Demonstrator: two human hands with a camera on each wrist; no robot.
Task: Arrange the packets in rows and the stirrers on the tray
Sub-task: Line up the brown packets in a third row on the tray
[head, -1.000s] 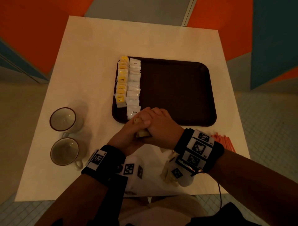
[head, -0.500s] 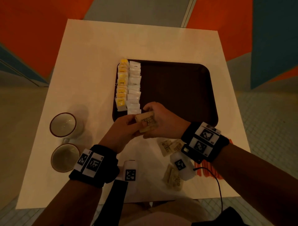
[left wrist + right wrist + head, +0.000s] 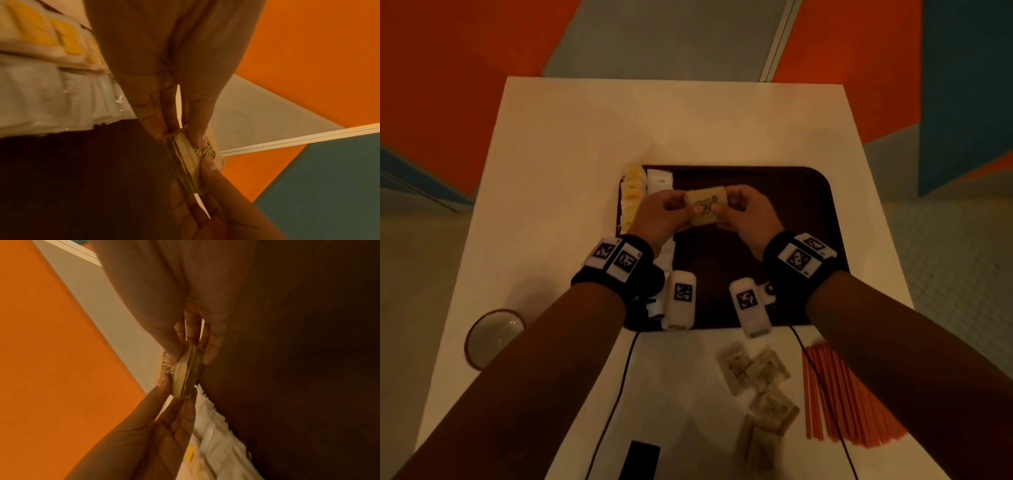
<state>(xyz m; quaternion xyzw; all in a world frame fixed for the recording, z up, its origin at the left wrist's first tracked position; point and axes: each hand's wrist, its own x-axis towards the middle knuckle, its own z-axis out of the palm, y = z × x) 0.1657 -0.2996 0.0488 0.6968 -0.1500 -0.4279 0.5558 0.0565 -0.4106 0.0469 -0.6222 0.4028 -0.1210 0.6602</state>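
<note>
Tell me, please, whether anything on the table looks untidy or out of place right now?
Yes: several brown packets lie scattered at mixed angles on the table near the front edge, unlike the neat yellow row and white row on the tray. The orange stirrers also lie off the tray.

dim warm orange light, soft blur, wide-angle edge bending, wrist views smeared

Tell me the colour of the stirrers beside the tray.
The stirrers are orange-red, clearest in the head view.
</note>
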